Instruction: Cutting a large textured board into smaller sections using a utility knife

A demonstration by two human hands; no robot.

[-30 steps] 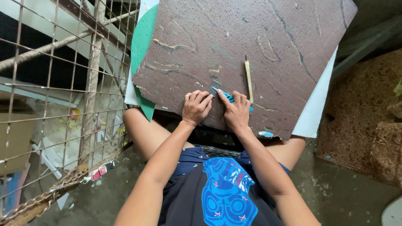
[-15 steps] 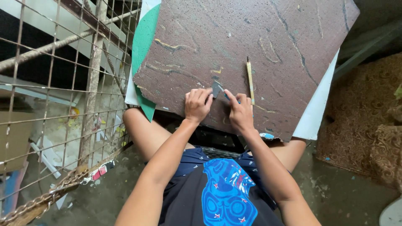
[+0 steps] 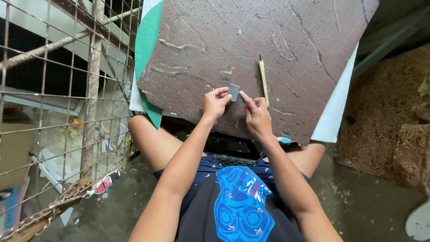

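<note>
Small grey rectangular piece (image 3: 234,92) sits upright on the brown board (image 3: 268,45), near its lower middle, pinched between both hands. Left hand (image 3: 215,103): thumb and fingertips closed on the piece's left edge. Right hand (image 3: 256,115): index finger extended, tip touching the piece's right edge; remaining fingers curled, a bit of blue showing beneath them, object not identifiable. Thin yellowish stick (image 3: 263,80) lies on the board just right of the piece, running roughly top to bottom. Board rests across the person's knees, over a green sheet (image 3: 147,54) and a white sheet (image 3: 337,110). Rusty wire mesh (image 3: 53,98) at left; patterned brown fabric (image 3: 394,112) at right.
</note>
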